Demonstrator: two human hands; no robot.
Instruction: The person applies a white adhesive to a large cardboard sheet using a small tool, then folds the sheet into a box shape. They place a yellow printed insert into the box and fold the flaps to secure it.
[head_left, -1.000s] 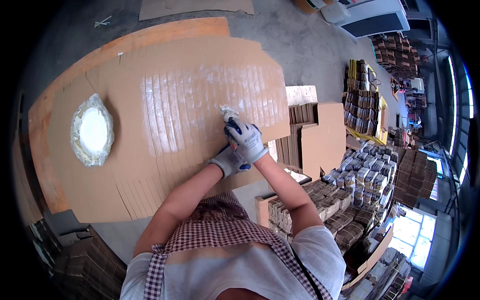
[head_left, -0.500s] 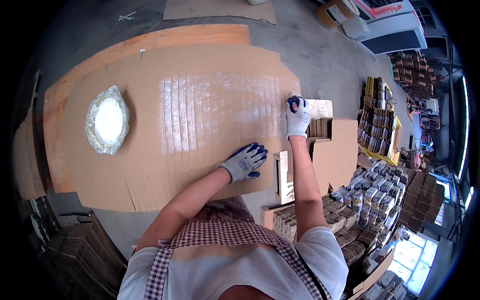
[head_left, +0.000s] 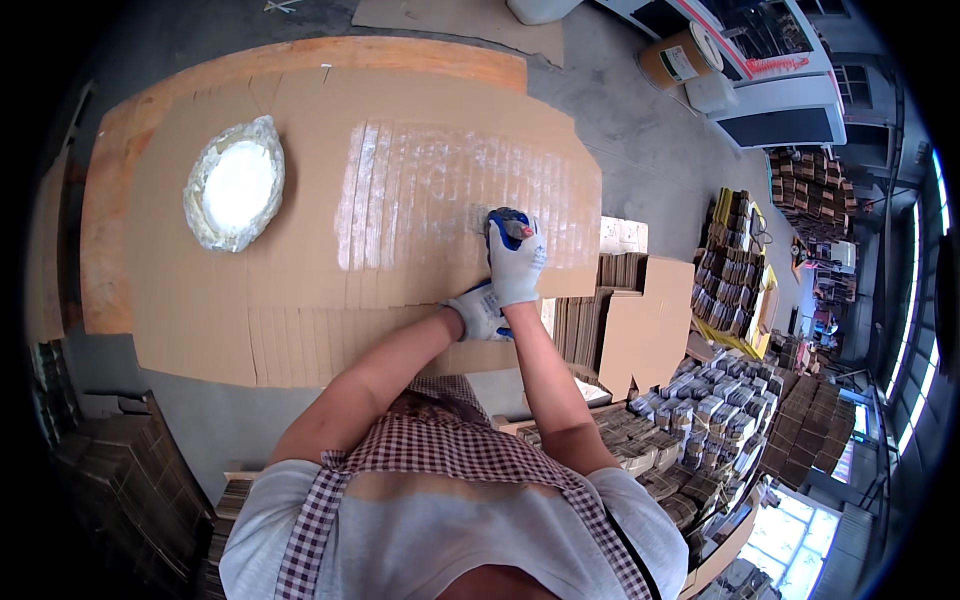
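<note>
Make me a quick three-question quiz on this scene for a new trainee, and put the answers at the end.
1. Multiple choice: which hand has the tool in its grip? A) left; B) right; C) neither.

2. True or false: the plastic-wrapped container sits at the right-hand end of the cardboard.

3. Fill in the blank: the person's apron has a ____ pattern.

Key: 1. B, the right hand. 2. False; it sits toward the left end. 3. Checked.
</note>
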